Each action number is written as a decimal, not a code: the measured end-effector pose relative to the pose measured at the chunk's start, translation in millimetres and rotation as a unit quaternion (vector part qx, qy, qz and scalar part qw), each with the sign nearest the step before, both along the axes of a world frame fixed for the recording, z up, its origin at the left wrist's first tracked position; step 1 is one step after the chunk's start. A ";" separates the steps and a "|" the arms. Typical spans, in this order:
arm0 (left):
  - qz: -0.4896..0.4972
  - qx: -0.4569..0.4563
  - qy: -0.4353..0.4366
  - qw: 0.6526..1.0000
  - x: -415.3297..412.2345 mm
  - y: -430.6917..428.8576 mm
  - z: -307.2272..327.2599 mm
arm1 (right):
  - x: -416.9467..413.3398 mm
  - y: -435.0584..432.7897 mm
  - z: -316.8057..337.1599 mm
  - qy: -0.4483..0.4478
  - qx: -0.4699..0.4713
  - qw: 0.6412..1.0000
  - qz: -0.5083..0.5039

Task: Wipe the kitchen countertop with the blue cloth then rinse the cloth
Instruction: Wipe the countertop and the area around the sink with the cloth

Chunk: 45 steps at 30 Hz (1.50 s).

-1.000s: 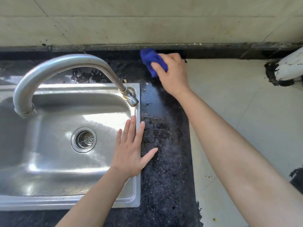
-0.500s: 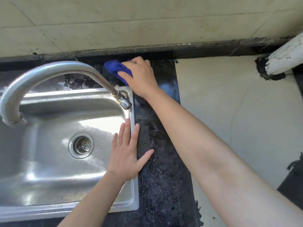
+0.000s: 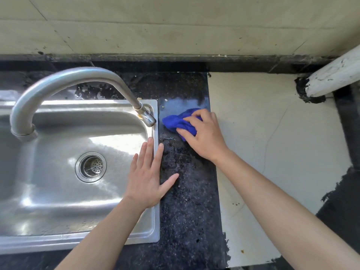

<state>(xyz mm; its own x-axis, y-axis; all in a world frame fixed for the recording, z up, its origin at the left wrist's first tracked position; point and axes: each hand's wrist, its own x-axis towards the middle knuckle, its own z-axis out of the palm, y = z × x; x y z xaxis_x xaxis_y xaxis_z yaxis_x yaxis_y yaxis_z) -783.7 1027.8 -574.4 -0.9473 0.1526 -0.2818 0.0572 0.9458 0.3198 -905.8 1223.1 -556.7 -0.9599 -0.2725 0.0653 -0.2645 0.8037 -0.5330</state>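
Note:
A crumpled blue cloth (image 3: 178, 122) lies on the dark speckled countertop (image 3: 190, 207) just right of the sink. My right hand (image 3: 204, 136) grips the cloth and presses it onto the counter, fingers curled over its right part. A wet, shiny streak shows on the counter behind the cloth. My left hand (image 3: 149, 177) rests flat with straight, spread fingers across the right rim of the steel sink (image 3: 58, 238), its thumb on the countertop.
A curved steel faucet (image 3: 78, 78) arches over the basin, its spout ending close to the cloth. A drain strainer (image 3: 91, 167) sits mid-basin. A cream tiled surface (image 3: 272, 152) lies to the right, with a white pipe (image 3: 335, 75) at the far right. A tiled wall stands behind.
My right hand has dragged the cloth from the back edge behind the sink toward me and rightward along the dark strip. My left hand has stayed on the sink rim.

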 end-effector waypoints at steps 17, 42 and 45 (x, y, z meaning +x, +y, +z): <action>0.004 0.022 0.021 1.000 2.0 -0.9 -4.1 | 12.9 -5.2 8.1 -0.009 0.021 0.991 0.134; 0.005 0.017 0.013 1.000 -0.3 -0.2 -3.6 | -120.8 -68.3 -3.3 0.018 0.151 0.988 -0.040; 0.005 0.020 0.010 1.000 1.5 -2.0 -4.7 | -85.3 -55.8 -9.7 0.022 0.138 0.990 0.008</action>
<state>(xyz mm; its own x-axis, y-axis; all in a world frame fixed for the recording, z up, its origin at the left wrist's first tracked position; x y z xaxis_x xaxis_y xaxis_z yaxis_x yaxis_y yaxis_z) -782.2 1025.9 -579.0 -0.9543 0.1539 -0.2561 0.0549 0.9328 0.3561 -991.1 1167.2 -566.4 -0.9530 -0.3016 0.0281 -0.2970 0.9122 -0.2822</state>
